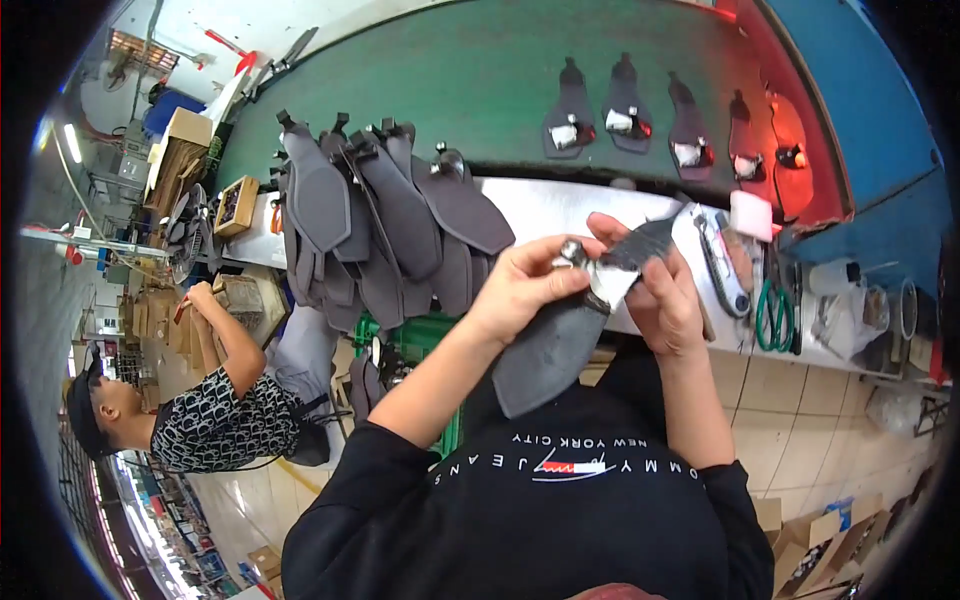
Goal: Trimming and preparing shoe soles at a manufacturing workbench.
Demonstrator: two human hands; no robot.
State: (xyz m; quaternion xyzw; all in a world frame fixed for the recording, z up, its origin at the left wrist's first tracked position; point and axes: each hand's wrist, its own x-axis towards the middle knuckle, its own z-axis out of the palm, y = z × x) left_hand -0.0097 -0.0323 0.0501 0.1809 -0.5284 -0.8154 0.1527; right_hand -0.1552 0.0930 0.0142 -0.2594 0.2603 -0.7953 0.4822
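Note:
In front of my chest I hold a dark grey sandal (555,355) tilted, its broad toe end pointing down toward me. A white piece and a shiny silver fitting sit at its strap. My left hand (525,285) is closed on the strap side, thumb and fingers near the silver fitting. On the other side, my right hand (665,305) grips the narrower heel part, thumb pressing by the white piece. Left of my hands, a pile of dark sandals (380,220) overlaps at the edge of the bench (520,197). Fingertips behind the sandal are partly hidden.
Several sandals with white pieces (570,115) lie on the green conveyor belt (440,70), some under red light. A utility knife (722,265), green-handled scissors (775,312) and a pink-white block (752,214) lie at right. Another person (225,420) works at left.

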